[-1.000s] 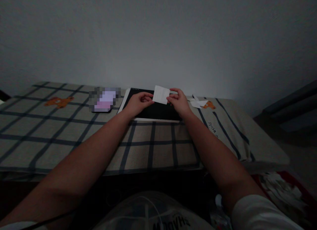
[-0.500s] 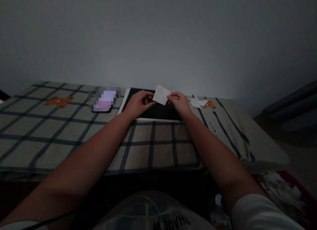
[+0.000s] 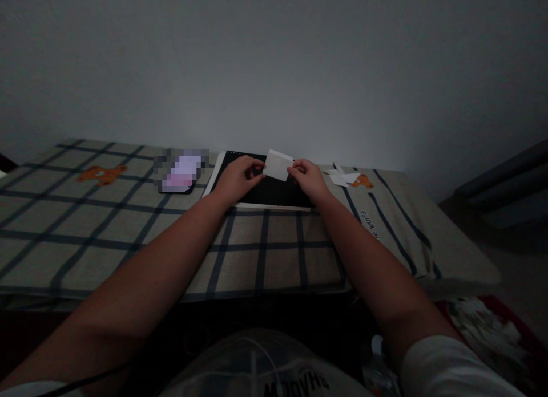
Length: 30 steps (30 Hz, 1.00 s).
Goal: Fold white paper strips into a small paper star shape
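While dim light leaves much of the scene grey, the layout reads clearly from the left: a checked cloth point(image 3: 128, 226) with dark grid lines covers the surface, and an orange bear motif point(image 3: 101, 173) sits on it far to the left. Further along lies a phone point(image 3: 180, 171), its screen blurred, just beside the left edge of a black pad point(image 3: 265, 191) with a pale border. Above that pad the left hand point(image 3: 237, 179) has its fingers curled in and pinches the left edge of a small white paper point(image 3: 277, 165) between thumb and fingertips. This paper is held a little above the pad's far part, between the two hands, tilted slightly with its top edge looking folded over. On its other side the right hand point(image 3: 307, 179) grips the right edge in the same narrow pinch, its remaining fingers bent in. Past that hand, white paper scraps point(image 3: 342, 177) lie on the cloth near a second orange bear motif point(image 3: 363, 182), well apart from the held sheet.
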Each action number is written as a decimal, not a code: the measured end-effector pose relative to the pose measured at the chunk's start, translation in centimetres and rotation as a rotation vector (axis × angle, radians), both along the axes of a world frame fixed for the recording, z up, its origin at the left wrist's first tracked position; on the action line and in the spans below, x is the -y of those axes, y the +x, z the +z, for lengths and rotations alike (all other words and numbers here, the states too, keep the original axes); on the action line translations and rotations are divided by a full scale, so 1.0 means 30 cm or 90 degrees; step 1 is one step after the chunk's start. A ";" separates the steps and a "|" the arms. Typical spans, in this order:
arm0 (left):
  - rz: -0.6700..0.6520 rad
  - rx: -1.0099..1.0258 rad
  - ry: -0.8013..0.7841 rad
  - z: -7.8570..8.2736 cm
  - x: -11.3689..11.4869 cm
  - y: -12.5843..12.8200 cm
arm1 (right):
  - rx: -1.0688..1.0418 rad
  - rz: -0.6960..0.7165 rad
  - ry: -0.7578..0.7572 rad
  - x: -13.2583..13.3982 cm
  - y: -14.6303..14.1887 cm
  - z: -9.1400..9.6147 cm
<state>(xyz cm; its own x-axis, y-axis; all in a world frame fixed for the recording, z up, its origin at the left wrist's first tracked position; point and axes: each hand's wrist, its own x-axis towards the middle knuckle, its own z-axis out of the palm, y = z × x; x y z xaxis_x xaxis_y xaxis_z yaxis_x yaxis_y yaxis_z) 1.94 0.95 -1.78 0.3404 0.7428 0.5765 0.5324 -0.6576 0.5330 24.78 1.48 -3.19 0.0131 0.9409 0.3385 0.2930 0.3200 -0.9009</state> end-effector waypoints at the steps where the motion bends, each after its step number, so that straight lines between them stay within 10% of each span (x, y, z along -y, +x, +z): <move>1: 0.004 0.002 -0.008 -0.001 -0.001 0.000 | -0.004 0.007 -0.006 0.000 -0.002 0.000; 18: -0.005 0.081 0.008 0.025 0.016 0.011 | -0.039 0.042 0.003 0.030 -0.021 0.033; 30: -0.005 0.247 -0.228 0.025 0.037 0.033 | -0.041 0.106 0.030 0.035 -0.030 0.022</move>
